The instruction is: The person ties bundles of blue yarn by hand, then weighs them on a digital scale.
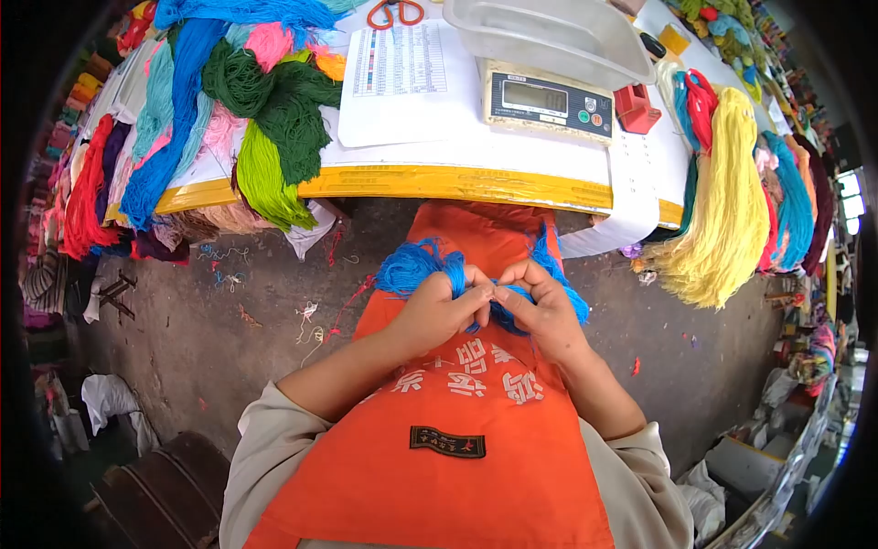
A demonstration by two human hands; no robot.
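Note:
A bright blue skein of yarn lies across the lap of the orange apron, its strands fanning out to both sides. My left hand is closed round the yarn, with thumb and forefinger pinched together. Facing it, my right hand also pinches at the yarn, and the fingertips of both hands meet at the middle of the skein. More blue strands hang past the right hand on its far side. Whether a thin thread runs between the fingertips is too small to make out.
The table edge with yellow tape is just ahead. On the table are a digital scale with a clear plastic tray, a printed sheet and red-handled scissors. Green skeins and yellow yarn drape at the sides.

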